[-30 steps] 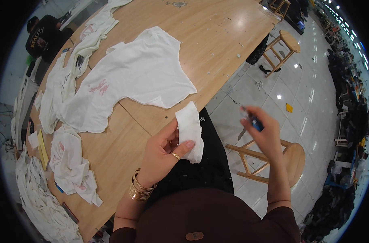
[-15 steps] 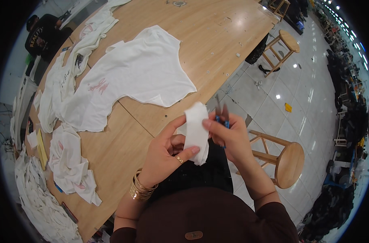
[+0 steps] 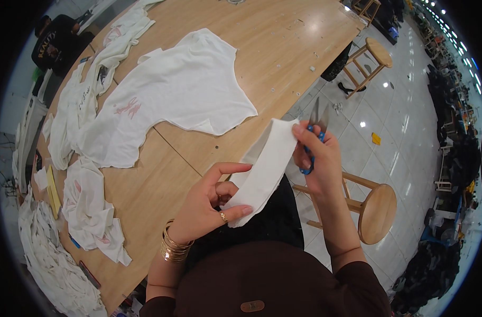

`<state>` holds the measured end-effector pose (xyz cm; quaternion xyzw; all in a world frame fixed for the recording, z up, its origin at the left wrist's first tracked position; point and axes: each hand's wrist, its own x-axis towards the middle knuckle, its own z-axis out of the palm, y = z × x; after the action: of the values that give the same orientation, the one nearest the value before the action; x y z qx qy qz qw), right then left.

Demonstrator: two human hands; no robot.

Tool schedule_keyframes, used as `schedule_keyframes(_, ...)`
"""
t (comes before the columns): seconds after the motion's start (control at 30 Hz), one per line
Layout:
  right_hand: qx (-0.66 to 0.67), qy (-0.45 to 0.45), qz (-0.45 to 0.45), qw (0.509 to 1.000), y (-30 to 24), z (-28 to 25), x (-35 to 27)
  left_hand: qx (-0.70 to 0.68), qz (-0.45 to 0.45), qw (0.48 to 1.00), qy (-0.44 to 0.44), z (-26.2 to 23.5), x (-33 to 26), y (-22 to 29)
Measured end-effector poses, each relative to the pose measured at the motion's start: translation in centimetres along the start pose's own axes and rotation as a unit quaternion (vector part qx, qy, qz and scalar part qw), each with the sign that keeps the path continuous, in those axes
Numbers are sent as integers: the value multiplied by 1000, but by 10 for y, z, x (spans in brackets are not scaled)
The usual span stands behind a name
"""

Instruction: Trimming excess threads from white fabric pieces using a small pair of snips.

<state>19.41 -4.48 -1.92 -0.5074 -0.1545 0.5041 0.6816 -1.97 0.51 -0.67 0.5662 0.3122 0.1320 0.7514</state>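
Watching remotely, I have the left hand [image 3: 203, 203] pinching the lower end of the folded white band [image 3: 267, 165], the right hand [image 3: 321, 156] its upper corner, apparently to hold it taut beside the table [image 3: 164, 198]; blue-handled scissors [image 3: 322, 127] sit within the right hand's grasp.

On my feed: matt cloth strip [image 3: 267, 171]; metal-and-plastic scissors [image 3: 317, 121]; smooth wooden table [image 3: 169, 185], left; glossy tiled floor [image 3: 399, 158], right.

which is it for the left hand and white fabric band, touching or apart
Touching: the head view shows the left hand with its thumb lying over the lower end of the white fabric band.
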Motion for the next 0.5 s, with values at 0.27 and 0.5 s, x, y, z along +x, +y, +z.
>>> schedule_keyframes(0.27,9,35,-71,997,-16,-17,8,6,-6,1000,-13,-11,-4,3)
schedule_keyframes(0.5,9,22,-79,997,-14,-22,10,-29,-28,999,-13,-16,-4,6)
